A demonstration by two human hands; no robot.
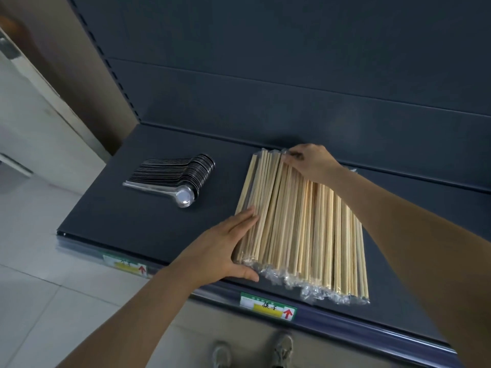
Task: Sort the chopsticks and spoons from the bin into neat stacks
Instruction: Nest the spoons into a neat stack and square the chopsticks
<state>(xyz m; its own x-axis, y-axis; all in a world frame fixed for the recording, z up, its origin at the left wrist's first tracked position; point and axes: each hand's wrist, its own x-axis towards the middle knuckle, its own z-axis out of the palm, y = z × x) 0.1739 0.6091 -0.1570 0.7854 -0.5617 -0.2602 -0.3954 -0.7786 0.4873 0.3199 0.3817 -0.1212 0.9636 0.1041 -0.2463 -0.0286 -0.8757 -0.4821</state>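
Observation:
A wide row of wooden chopsticks (300, 224) in clear plastic sleeves lies on the dark shelf (138, 219), running from the back panel to the front edge. My left hand (225, 245) lies flat with straight fingers against the row's near left corner. At the far end, my right hand (308, 162) rests on the chopstick tips with fingers bent over them. To the left, a stack of metal spoons (183, 176) lies on its side, bowls pointing right. No bin is in view.
The shelf's dark back panel (265, 75) rises right behind the chopsticks. Two price labels (268, 306) with red arrows sit on the front rail. Tiled floor and my shoes (281, 349) show below the shelf edge.

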